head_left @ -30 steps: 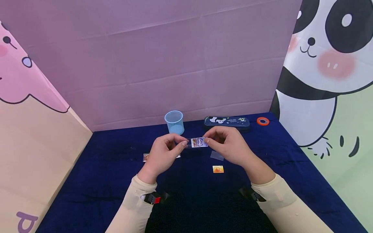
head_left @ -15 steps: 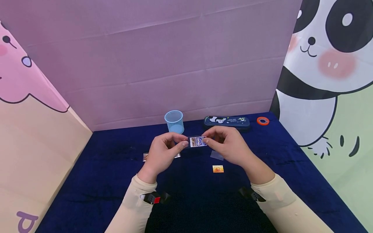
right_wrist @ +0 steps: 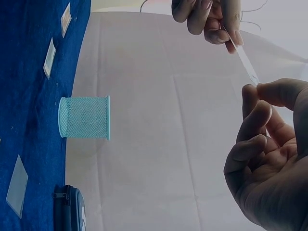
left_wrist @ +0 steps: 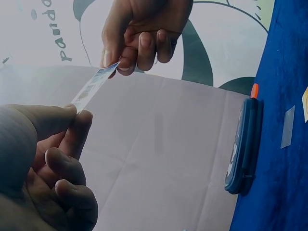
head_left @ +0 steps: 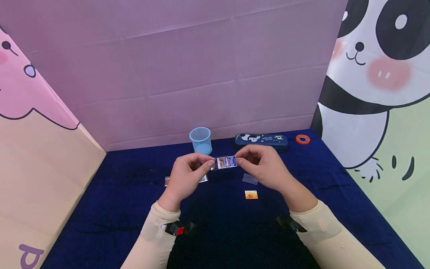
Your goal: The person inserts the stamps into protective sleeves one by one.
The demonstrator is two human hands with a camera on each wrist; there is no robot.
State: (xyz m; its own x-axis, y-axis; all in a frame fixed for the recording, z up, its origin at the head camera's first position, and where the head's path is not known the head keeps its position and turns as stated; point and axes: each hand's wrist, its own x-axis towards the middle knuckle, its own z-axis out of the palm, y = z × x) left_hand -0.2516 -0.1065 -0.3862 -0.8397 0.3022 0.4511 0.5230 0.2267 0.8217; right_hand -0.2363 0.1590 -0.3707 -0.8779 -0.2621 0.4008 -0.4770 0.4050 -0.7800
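Between both hands, raised over the table, is a small printed card (head_left: pixel 226 161) with a blue and purple picture, in what looks like a clear sleeve (head_left: pixel 215 164). My left hand (head_left: pixel 188 173) pinches the clear left end between thumb and index finger. At the other end, the thumb and index finger of my right hand (head_left: pixel 263 166) pinch the card's right edge. The left wrist view shows the card (left_wrist: pixel 94 86) tilted between the two pairs of fingertips. In the right wrist view it (right_wrist: pixel 247 62) appears nearly edge-on.
A clear sleeve (head_left: pixel 250 179) and a yellow card (head_left: pixel 251 195) lie on the blue cloth. Two more cards, one at left (head_left: pixel 167 181), are partly behind the left hand. Farther back stand a blue mesh cup (head_left: pixel 201 142), a pencil case (head_left: pixel 261 140) and an orange tape roll (head_left: pixel 303 139).
The card has shifted slightly left and up in the head view. The right fingertips now cover less of it, lying at its right edge. Both hands keep their pinch.
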